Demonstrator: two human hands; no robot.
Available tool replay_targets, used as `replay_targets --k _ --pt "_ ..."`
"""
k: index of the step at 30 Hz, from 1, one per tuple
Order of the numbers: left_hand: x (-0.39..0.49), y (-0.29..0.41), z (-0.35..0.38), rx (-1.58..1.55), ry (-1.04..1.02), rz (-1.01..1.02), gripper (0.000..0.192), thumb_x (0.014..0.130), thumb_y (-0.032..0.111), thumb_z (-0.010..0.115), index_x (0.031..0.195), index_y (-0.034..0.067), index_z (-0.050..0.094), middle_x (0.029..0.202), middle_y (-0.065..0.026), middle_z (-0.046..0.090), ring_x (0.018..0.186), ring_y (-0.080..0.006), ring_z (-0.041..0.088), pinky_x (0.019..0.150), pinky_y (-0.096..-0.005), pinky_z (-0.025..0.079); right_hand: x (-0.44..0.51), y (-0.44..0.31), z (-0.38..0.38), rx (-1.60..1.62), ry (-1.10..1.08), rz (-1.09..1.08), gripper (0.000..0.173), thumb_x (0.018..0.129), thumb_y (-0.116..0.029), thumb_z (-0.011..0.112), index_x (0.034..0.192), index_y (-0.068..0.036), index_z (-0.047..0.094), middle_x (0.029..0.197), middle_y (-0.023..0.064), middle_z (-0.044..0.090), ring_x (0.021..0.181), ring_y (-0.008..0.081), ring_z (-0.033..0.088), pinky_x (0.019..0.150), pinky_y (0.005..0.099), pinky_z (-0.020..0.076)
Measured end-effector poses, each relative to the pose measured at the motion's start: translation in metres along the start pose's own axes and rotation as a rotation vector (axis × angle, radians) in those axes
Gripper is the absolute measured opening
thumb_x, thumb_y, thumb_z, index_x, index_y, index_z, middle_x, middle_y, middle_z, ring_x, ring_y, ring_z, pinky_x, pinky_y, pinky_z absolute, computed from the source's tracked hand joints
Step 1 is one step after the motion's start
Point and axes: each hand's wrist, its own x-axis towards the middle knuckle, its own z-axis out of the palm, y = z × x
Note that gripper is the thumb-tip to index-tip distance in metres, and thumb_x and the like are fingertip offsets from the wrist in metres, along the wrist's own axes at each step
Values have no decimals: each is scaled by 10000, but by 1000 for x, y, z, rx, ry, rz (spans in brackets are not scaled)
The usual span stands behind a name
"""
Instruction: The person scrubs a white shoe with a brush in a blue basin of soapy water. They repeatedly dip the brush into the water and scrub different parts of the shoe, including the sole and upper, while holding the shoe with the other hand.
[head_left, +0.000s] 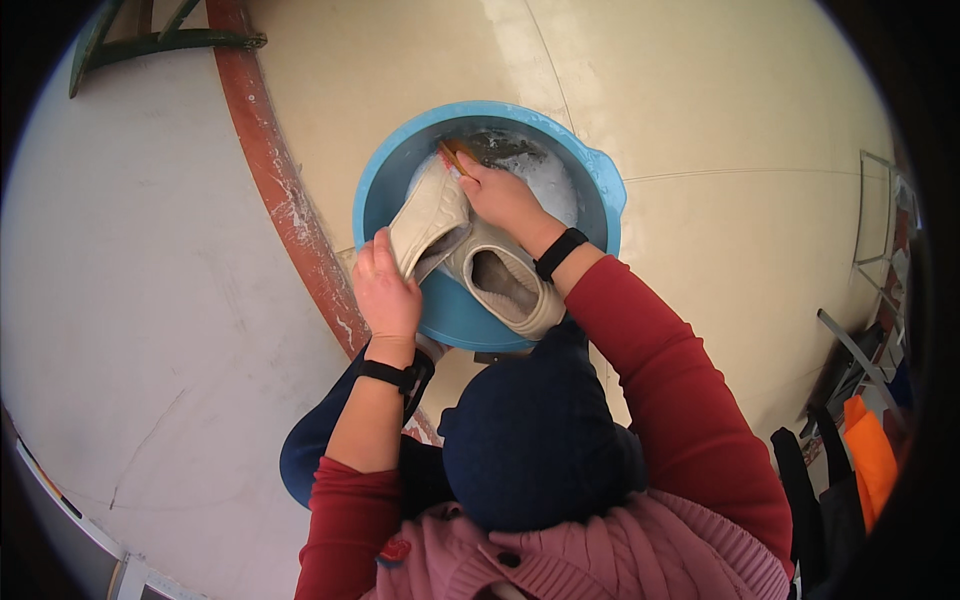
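My left hand (386, 289) grips the heel end of a cream-coloured shoe (433, 201), which is tilted over a round blue plastic basin (487, 111). Closed around a brown brush (451, 156) is my right hand (504, 193), with the brush against the toe end of that shoe. A second cream shoe (510, 285), its opening facing up, leans inside the basin and over its near rim, below my right wrist. White suds and water (551, 184) lie in the basin. The brush's bristles are mostly hidden.
The basin stands on a cream tiled floor (720, 247), beside a worn red floor strip (277, 165). A dark green frame (172, 41) is at the upper left. Metal frames (862, 360) and an orange item (870, 457) are at the right edge. My knees are just below the basin.
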Motion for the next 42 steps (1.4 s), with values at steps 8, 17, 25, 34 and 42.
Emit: replay_targets --k 8,17,25,34,42 --pt "2 0 -1 0 -3 -24 794 708 -14 792 1443 56 499 1308 -190 575 1162 -412 577 1003 -466 491 -67 -27 0 70 -20 -255 486 1035 -309 497 1502 -181 539 1031 252 724 955 427 693 847 515 547" --pt "10 2 -7 -39 -1 -98 755 726 -6 789 1423 72 509 1285 -190 576 1163 -415 593 993 -469 504 -53 -46 -9 -3 -160 -321 531 1064 -352 453 1565 -179 457 1152 241 710 1041 431 677 925 492 533" --pt "17 -1 -14 -98 -33 -139 705 757 -2 757 1415 71 512 1274 -197 576 1158 -431 608 974 -479 522 -7 2 -22 -124 15 202 517 1078 -310 432 1567 -144 425 1281 221 684 1145 426 658 976 513 518" --pt "27 -10 -13 -103 -63 -194 702 767 16 765 1419 63 510 1312 -207 572 1142 -443 627 972 -487 530 -68 -18 -8 66 -201 -315 538 1060 -315 443 1564 -127 437 1061 280 715 975 450 691 877 522 541" --pt "29 -7 -16 -107 -76 -204 697 771 21 770 1419 62 516 1308 -201 574 1135 -438 635 971 -483 535 -34 -39 -3 6 -73 -263 532 1046 -290 461 1535 -81 459 1022 291 712 932 459 691 850 531 542"
